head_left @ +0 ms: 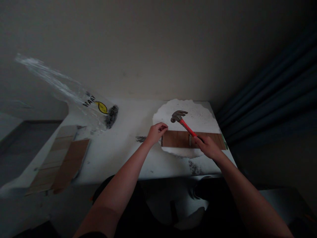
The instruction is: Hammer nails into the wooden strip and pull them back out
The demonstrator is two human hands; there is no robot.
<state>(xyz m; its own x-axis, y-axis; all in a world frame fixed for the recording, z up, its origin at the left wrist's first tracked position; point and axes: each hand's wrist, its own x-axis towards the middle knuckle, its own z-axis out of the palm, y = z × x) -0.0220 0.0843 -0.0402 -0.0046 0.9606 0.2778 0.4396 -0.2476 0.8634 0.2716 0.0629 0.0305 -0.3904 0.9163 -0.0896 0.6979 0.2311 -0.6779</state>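
Note:
My right hand [208, 147] grips the red handle of a claw hammer [182, 119], whose metal head is raised over a white round pad [198, 114]. A brown wooden board [182, 139] lies across that pad on the white table [128, 152]. My left hand [156, 132] is at the board's left end with its fingers pinched together; what they hold is too small to make out.
A clear plastic bag [81, 97] with dark small pieces and a yellow label lies at the table's back left. Several wooden boards [61, 158] are stacked at the left edge. Dark curtains [272, 99] hang on the right. Dark specks [194, 168] lie near the front edge.

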